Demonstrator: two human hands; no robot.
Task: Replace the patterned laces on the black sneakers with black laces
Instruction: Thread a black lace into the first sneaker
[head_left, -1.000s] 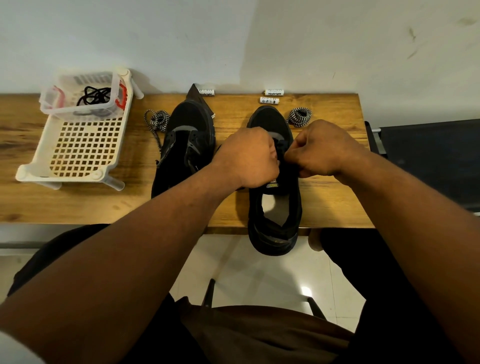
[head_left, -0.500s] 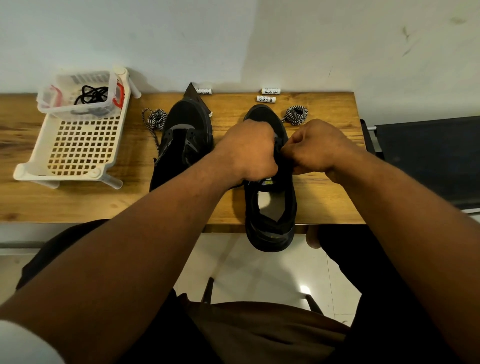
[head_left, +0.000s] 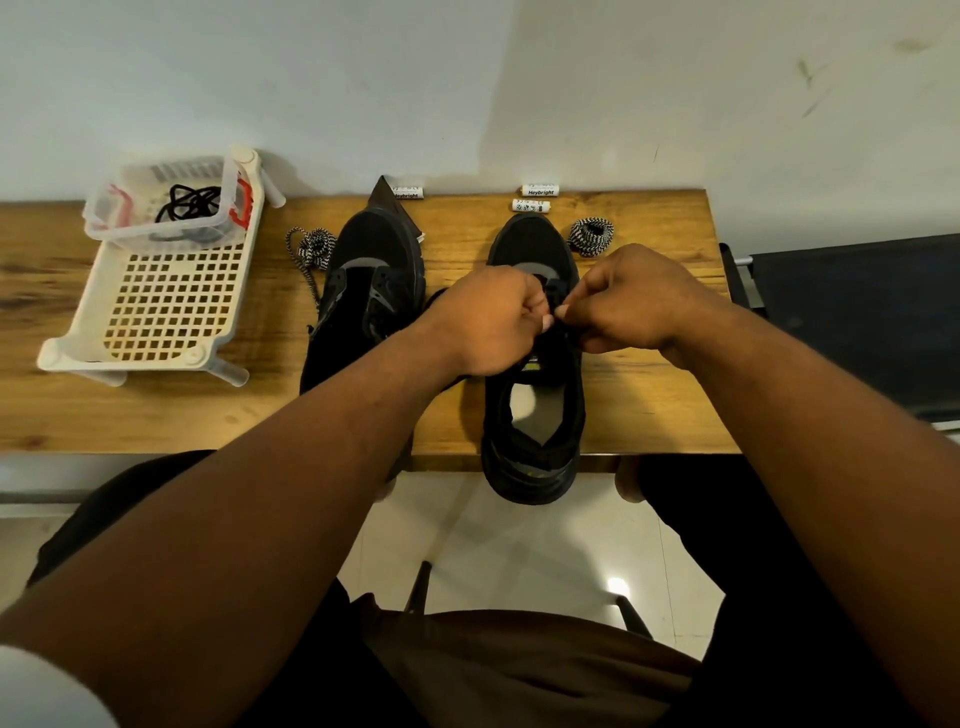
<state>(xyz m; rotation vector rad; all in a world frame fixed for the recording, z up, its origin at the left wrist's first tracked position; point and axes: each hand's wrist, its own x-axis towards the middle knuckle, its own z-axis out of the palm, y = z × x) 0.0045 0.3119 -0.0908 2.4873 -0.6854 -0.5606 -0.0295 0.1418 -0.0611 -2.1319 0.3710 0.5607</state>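
Forearms fill the lower half of the frame, reaching up from both bottom corners toward the middle. Between them, low in the frame, lie dark trousers, a brown chair seat and pale floor tiles.

At centre, the left hand (head_left: 485, 325) and the right hand (head_left: 636, 304) meet over the lacing of the right sneaker (head_left: 532, 364), whose heel hangs over the near edge of the wooden bench (head_left: 649, 395). Both hands have their fingers curled tight, pinching at the black lace (head_left: 555, 296) where it crosses the tongue; only a short dark stretch of it shows between the knuckles.

Left of centre stands the left sneaker (head_left: 363, 291), partly covered by the left forearm, its eyelets bare.

Farther up, a patterned lace (head_left: 310, 250) lies loosely bundled just beside the left sneaker's toe, and a second patterned lace (head_left: 591, 236), coiled, sits near the right sneaker's toe.

In the upper left a white slotted basket (head_left: 156, 306) rests on the bench, with a clear tub (head_left: 156, 218) at its far end holding a tangle of spare black lace (head_left: 189, 202).

Against the wall, upper centre, lie small white labelled tubes (head_left: 540, 190), two beyond the right sneaker and one beyond the left. A dark seat shows at the right edge.
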